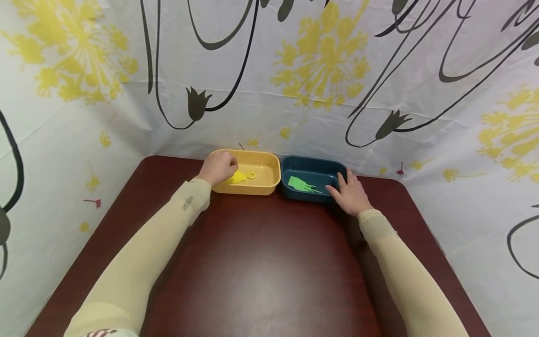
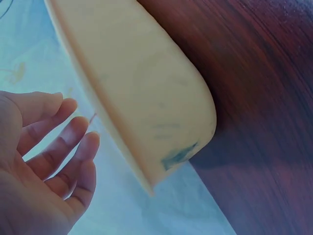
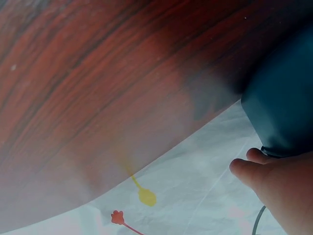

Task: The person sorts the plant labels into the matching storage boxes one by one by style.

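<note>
My left hand is over the left end of a yellow bin. In the left wrist view its fingers are loosely bent, with nothing visible between them. Inside that bin lies a small yellow object with a ring at one end; the wrist partly covers the bin. My right hand spreads its fingers at the right end of a dark teal bin, by the rim. A flat bright green object with thin prongs lies in the teal bin, apart from the hand.
Both bins stand side by side at the far edge of a dark red-brown table. A white cloth with yellow and dark flower prints hangs behind the table and along both its sides.
</note>
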Demonstrator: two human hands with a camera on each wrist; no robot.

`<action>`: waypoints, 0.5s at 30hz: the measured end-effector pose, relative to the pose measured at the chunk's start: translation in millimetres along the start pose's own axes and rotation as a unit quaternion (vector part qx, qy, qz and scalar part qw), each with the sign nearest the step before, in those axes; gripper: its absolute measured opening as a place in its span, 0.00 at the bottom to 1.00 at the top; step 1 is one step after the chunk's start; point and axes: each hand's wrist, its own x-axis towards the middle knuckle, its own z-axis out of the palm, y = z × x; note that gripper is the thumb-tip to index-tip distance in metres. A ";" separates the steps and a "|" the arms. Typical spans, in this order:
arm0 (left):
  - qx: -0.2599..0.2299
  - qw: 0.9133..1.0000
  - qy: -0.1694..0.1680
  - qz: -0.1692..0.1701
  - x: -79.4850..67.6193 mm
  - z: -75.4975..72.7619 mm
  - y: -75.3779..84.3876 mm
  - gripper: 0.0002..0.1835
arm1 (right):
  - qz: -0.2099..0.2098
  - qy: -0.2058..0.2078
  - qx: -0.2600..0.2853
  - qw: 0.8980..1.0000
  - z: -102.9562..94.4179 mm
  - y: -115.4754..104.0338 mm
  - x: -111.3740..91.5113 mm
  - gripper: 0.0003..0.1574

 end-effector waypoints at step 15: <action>-0.008 0.999 0.048 0.003 -38.9 -20.0 19.8 0.08 | 0.002 -0.005 0.023 1.000 -2.6 -2.2 -1.9 0.61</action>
